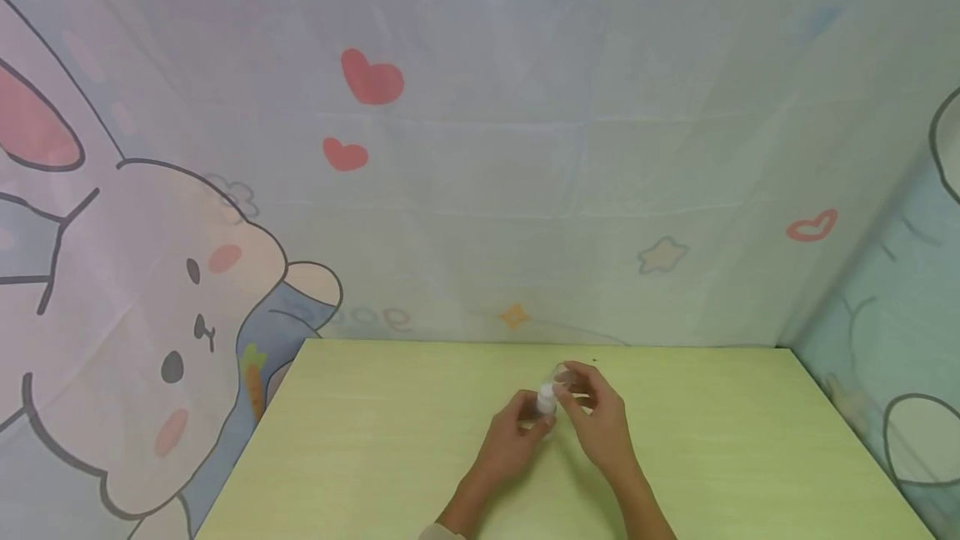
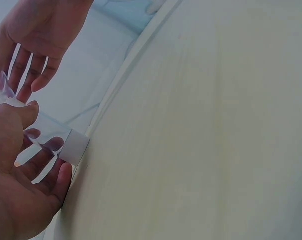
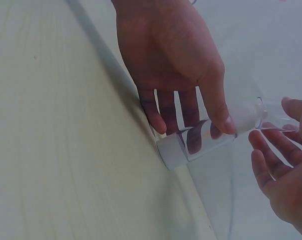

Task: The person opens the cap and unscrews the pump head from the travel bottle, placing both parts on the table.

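Note:
A small see-through bottle (image 3: pixel 203 146) with a white base (image 2: pixel 74 148) and a white neck (image 1: pixel 547 397) is between the two hands, over the table. My left hand (image 1: pixel 513 442) grips its body, thumb on one side and fingers curled round the other. The right hand (image 1: pixel 602 423) pinches a clear cap (image 3: pixel 278 114) at the bottle's top end. In the right wrist view the cap's rim is right at the white neck, in line with the bottle. Part of the body is hidden behind the left hand.
The pale yellow-green table (image 1: pixel 360 423) spreads out on both sides of the hands. Behind it hangs a cloth backdrop (image 1: pixel 480 215) printed with hearts, stars and a large rabbit at the left. A tiny dark mark (image 1: pixel 595 360) shows near the table's back edge.

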